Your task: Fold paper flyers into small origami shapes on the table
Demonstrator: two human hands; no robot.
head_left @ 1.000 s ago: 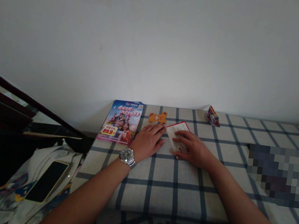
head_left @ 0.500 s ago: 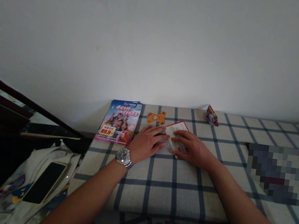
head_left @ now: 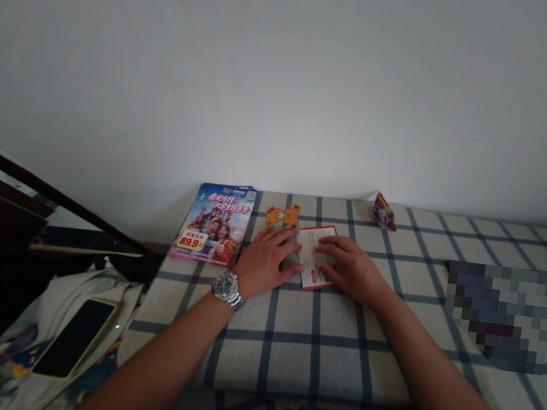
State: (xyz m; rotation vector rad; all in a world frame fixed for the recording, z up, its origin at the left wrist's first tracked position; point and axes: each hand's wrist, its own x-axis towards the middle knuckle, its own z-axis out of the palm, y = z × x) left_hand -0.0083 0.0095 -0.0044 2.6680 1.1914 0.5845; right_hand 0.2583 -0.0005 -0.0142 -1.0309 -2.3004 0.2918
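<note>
A small white printed sheet with red edges (head_left: 313, 254) lies flat in front of me. At its left edge rests my left hand (head_left: 269, 258), palm down with the fingers spread; a metal watch (head_left: 227, 288) is on that wrist. The fingertips of my right hand (head_left: 353, 269) lie apart on the right part of the sheet and cover some of it. Just beyond my left fingers is an orange bear-shaped cutout (head_left: 283, 216). To the left of that hand sits a stack of colourful flyers (head_left: 214, 224).
A checked cloth (head_left: 288, 361) covers the table, which meets a white wall (head_left: 300, 81). A small folded paper piece (head_left: 383, 211) stands near the wall. On the right lies a pixelated dark item (head_left: 486, 310). A phone (head_left: 74, 338) rests on fabric at lower left.
The sheet has turned between my hands and now sits straighter, with its lower red edge showing. Both hands stay close to where they were. The whole view has shifted slightly.
</note>
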